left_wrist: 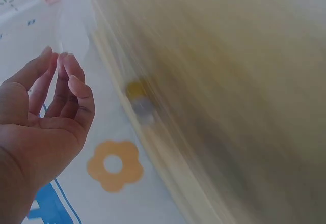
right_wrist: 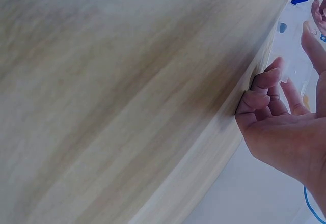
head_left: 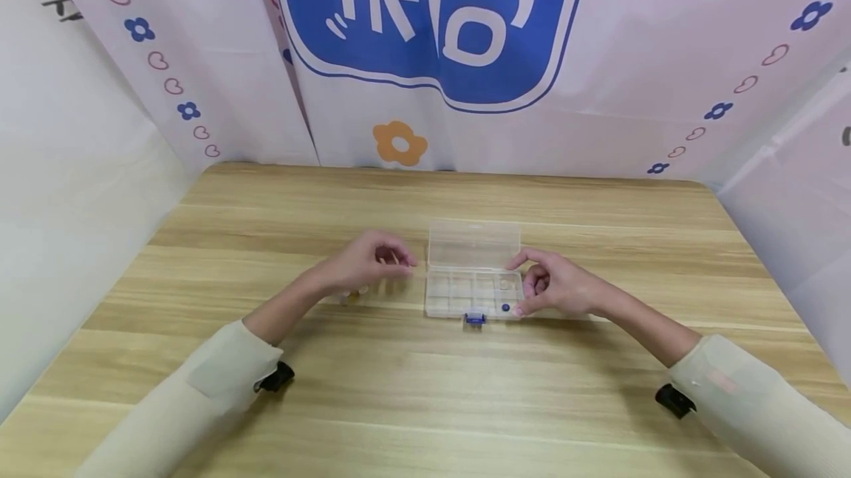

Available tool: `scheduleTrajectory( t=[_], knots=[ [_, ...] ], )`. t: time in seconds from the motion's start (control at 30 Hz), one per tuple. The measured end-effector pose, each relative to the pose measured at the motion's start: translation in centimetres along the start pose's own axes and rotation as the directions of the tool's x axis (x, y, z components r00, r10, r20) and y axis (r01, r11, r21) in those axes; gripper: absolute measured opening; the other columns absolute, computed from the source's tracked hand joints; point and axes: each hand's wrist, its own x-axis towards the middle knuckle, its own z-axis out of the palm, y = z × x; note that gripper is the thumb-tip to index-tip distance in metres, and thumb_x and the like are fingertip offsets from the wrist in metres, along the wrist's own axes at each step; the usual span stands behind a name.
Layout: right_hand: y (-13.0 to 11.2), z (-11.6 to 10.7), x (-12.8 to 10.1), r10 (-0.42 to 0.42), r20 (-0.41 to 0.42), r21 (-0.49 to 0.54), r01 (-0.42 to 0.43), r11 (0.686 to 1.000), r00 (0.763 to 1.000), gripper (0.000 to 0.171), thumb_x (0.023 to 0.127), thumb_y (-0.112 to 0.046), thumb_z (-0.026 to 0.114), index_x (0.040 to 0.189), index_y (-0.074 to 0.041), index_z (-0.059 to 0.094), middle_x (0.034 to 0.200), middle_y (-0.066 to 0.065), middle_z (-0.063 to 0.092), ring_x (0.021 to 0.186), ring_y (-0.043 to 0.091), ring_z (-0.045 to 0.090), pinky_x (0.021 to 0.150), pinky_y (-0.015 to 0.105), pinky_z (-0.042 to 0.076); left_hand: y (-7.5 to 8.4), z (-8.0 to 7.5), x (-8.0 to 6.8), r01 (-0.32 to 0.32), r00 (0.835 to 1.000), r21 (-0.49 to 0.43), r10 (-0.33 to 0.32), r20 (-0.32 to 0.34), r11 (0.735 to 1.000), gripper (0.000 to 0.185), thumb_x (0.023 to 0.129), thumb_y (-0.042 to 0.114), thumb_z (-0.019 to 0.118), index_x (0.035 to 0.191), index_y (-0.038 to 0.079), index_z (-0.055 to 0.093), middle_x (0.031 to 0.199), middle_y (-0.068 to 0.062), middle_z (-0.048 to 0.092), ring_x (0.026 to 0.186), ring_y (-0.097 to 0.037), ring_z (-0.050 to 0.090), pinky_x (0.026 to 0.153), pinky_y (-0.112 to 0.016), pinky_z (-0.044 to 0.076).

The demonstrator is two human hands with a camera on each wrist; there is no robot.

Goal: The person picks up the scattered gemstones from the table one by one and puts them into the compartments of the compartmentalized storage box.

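A clear plastic compartment box (head_left: 465, 293) lies in the middle of the wooden table with its lid (head_left: 473, 244) folded back and a blue latch (head_left: 475, 318) at the front. One small blue piece (head_left: 506, 307) sits in a front right compartment. My right hand (head_left: 520, 286) spans the box's right end, forefinger at the back corner and thumb at the front. My left hand (head_left: 399, 260) hovers just left of the box with loosely bent fingers and holds nothing; its palm (left_wrist: 46, 112) is bare. Small yellow and grey pieces (left_wrist: 138, 99) lie on the table under that wrist, blurred.
The wooden table (head_left: 425, 404) is ringed by white printed sheets at the back and sides. A black clip (head_left: 275, 377) sits at my left sleeve and another clip (head_left: 673, 400) at my right sleeve. The right wrist view shows the box (right_wrist: 298, 40) past my curled fingers (right_wrist: 260, 99).
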Motion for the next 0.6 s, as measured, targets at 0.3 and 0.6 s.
scheduleTrajectory(
  t=[0.3, 0.6],
  knots=[
    [0.0, 0.0, 0.1, 0.003, 0.001, -0.006, -0.003, 1.000, 1.000, 0.062, 0.083, -0.002, 0.086, 0.132, 0.008, 0.051, 0.077, 0.006, 0.062, 0.069, 0.013, 0.053, 0.065, 0.022, 0.046, -1.7, -2.7, -2.0, 0.055, 0.996, 0.033, -0.053, -0.068, 0.998, 0.016, 0.096, 0.001, 0.071, 0.108, -0.010, 0.072, 0.098, -0.020, 0.072, 0.076, -0.028, 0.063, 0.066, -0.027, 0.053],
    [0.0, 0.0, 0.0, -0.002, 0.000, 0.003, 0.002, 1.000, 1.000, 0.062, 0.083, -0.001, 0.086, 0.132, 0.009, 0.050, 0.077, 0.006, 0.062, 0.068, 0.013, 0.053, 0.064, 0.022, 0.046, -1.8, -3.0, -2.0, 0.056, 0.995, 0.059, -0.051, -0.088, 0.997, 0.015, 0.096, 0.000, 0.071, 0.107, -0.010, 0.072, 0.096, -0.021, 0.072, 0.073, -0.028, 0.064, 0.063, -0.026, 0.051]
  ],
)
